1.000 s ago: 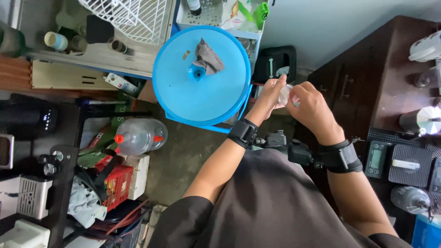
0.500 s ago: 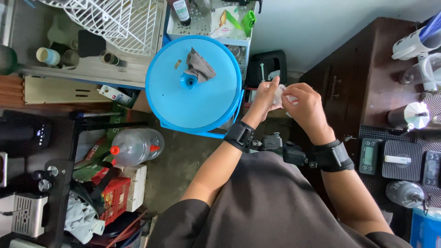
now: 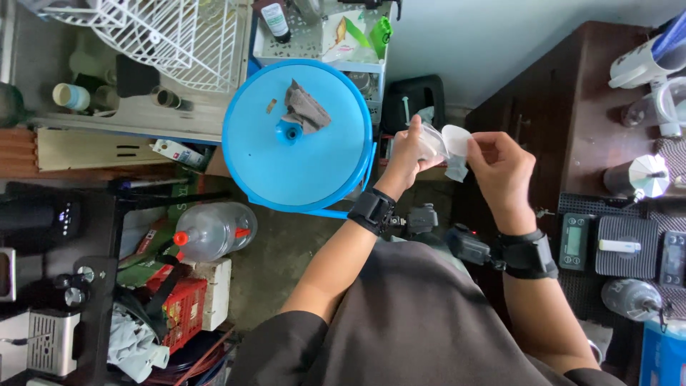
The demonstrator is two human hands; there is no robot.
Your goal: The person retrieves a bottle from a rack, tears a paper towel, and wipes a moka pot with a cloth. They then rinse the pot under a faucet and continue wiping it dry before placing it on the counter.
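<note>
Since the earlier picture, the head has tipped, so the blue lid (image 3: pixel 296 136) now sits lower and more to the left; the hands stay up in front of the chest.

Head view: the left hand (image 3: pixel 407 154) is closed around a small clear cup (image 3: pixel 431 141). The right hand (image 3: pixel 500 166) pinches a thin white paper (image 3: pixel 455 145) with its fingertips, right beside the cup and touching it. Both are held in the air, near the blue lid's right edge. A grey rag (image 3: pixel 306 111) lies on the lid.

The paper looks very light and soft, and it may tear, so a gentle pinch at its edge seems best. The cup looks light and thin, easy to squash; holding it around its sides looks safest.
</note>
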